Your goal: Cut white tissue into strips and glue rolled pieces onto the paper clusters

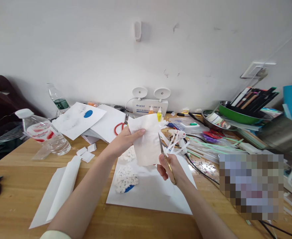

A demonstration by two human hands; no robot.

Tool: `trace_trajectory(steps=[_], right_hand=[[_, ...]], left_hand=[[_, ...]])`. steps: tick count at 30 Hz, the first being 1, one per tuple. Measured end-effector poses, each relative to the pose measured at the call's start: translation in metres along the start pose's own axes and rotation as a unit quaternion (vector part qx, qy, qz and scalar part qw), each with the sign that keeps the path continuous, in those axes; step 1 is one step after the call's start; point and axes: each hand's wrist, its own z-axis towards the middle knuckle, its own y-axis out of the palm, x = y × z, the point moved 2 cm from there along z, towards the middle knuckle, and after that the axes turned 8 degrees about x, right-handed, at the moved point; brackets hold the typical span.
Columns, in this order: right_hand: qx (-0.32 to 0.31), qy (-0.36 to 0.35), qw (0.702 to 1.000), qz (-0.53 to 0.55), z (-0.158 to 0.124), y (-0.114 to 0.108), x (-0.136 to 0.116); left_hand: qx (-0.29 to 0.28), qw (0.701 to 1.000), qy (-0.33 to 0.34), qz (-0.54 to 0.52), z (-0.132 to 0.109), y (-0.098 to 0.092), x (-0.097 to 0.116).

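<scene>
A sheet of white paper (pixel 148 146) is pinched by its left side in my left hand (pixel 127 139), the thumb lying on its face. My right hand (pixel 171 167) grips gold-handled scissors (pixel 170 166), their blades pointing up along the paper's right edge. Whether the blades are cutting into it I cannot tell. Below both hands lies a larger white sheet (pixel 156 196) on the table. On its left part sits a clump of small white pieces (pixel 126 179) with a blue patch (pixel 129 188) under it. A second white clump (pixel 128 154) is partly hidden behind my left hand and the paper.
Water bottles (pixel 45 132) and a rolled paper sheet (pixel 65 186) stand or lie on the left. Red-handled scissors (pixel 119 127) lie behind my left hand. A glue gun (pixel 178 134), its cord and a green bowl of markers (pixel 240 111) crowd the right.
</scene>
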Motion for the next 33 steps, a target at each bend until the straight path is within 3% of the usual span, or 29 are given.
trace_trajectory(steps=[13, 33], right_hand=[[0.005, -0.037, 0.999, 0.010, 0.002, 0.000, -0.004], [0.004, 0.043, 0.998, 0.035, 0.007, 0.000, 0.011]], left_hand=[[-0.009, 1.000, 0.009, -0.004, 0.001, 0.000, 0.001], [0.002, 1.000, 0.001, -0.004, 0.003, -0.002, -0.002]])
